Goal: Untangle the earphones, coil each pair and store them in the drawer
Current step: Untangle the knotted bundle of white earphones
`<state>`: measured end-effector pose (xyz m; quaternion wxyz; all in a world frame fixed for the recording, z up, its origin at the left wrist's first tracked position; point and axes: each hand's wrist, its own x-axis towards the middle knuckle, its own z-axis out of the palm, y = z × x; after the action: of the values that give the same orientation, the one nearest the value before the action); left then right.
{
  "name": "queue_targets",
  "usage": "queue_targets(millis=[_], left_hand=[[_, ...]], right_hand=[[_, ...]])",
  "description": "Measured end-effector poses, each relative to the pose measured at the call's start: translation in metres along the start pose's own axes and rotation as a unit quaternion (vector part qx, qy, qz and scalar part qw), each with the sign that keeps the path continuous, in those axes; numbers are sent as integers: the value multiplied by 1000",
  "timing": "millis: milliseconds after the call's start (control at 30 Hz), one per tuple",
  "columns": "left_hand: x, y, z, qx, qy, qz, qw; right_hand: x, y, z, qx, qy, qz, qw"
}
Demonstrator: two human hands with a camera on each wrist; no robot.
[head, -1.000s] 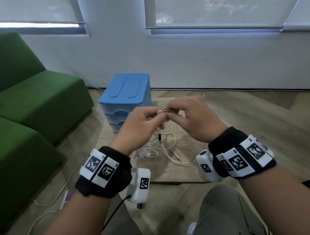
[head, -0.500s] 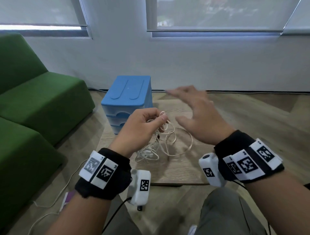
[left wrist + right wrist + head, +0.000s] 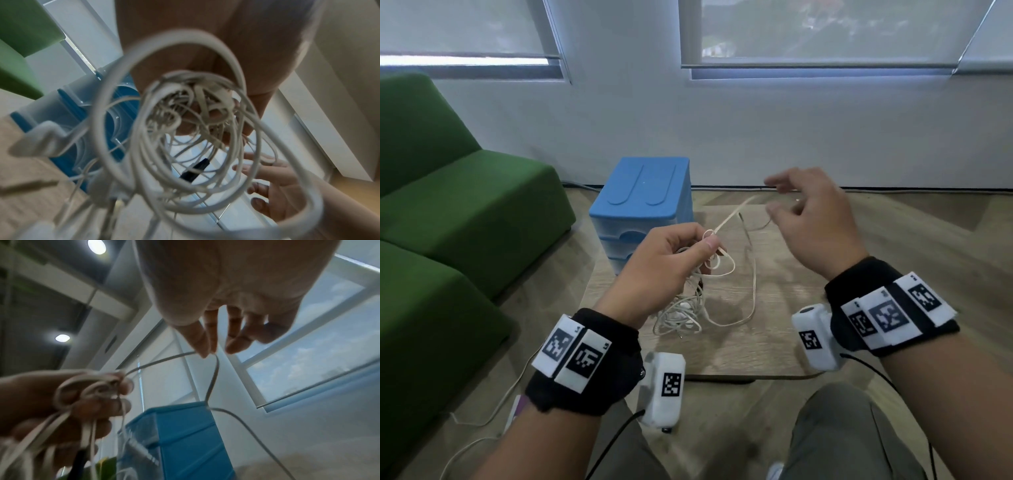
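A tangle of white earphones (image 3: 683, 313) hangs from my left hand (image 3: 705, 245) down onto the small wooden table (image 3: 774, 335). That hand grips the knotted top of the bundle (image 3: 96, 386) with curled fingers. One flat cord (image 3: 732, 214) runs from there up and to the right to my right hand (image 3: 774, 202). In the right wrist view its thumb and forefinger (image 3: 205, 347) pinch that cord (image 3: 213, 376) at a bend; the other fingers are spread. The left wrist view is filled with blurred cord loops (image 3: 185, 129). The blue drawer unit (image 3: 643, 192) stands at the table's far left, drawers closed.
A green sofa (image 3: 465, 212) runs along the left. A white cable (image 3: 482, 421) lies on the wooden floor by it. My knees (image 3: 842, 428) are at the table's near edge. A white wall with windows stands behind the table.
Both hands met at the knot a second ago. My right hand has since moved up and to the right, drawing one cord out of the bundle. My left hand stayed put, still gripping.
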<state>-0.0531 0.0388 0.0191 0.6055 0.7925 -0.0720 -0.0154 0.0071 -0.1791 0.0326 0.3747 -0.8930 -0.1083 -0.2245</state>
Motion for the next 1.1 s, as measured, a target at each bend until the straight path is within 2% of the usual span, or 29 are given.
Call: queue_targets(millis=[100,167,233,333,400,433,500,600,667,767,867,967,1033,1100], left_hand=[[2,4,2,-11,-3,4,1000],[4,6,3,-12,-5,11,1000],[3,7,3,-9,-8,11,1000],[-1,7,1,-6,-9,5,1000],[-2,7,-1,-6,-5,2,1000],[-2,7,-2,-7,-3,0,1000],[-1,7,-3,-11,-1,-5,1000],[1,10,0,-11,-3,-2,1000],[4,12,3,-9,-4,2,1000],[6,12,4,-9,-7,2,1000],[5,11,1,5,-12,-7,1000],[4,9,0,12,-14,-14,1000],[5,8,1,10,-11,-15,1000],[6,8,3,7,-6,-11,1000]], right_hand=[[-11,-13,1,53,-146,-132,979],[-15,-18,6,43,-198,-189,961],[-13,-17,10,34,-180,-186,965],[-5,-10,8,46,-85,-92,991],[2,-5,3,33,-6,-30,999],[3,-3,2,28,9,-11,999],[1,-5,-1,31,-19,-24,999],[-8,-15,4,71,-129,-127,981],[-11,-21,8,79,-165,-156,970],[-9,-19,12,93,-140,-119,979],[-3,-15,11,98,-40,-42,993],[3,-9,6,118,44,12,992],[1,-9,4,121,34,-6,992],[-5,-13,4,101,-44,-79,991]])
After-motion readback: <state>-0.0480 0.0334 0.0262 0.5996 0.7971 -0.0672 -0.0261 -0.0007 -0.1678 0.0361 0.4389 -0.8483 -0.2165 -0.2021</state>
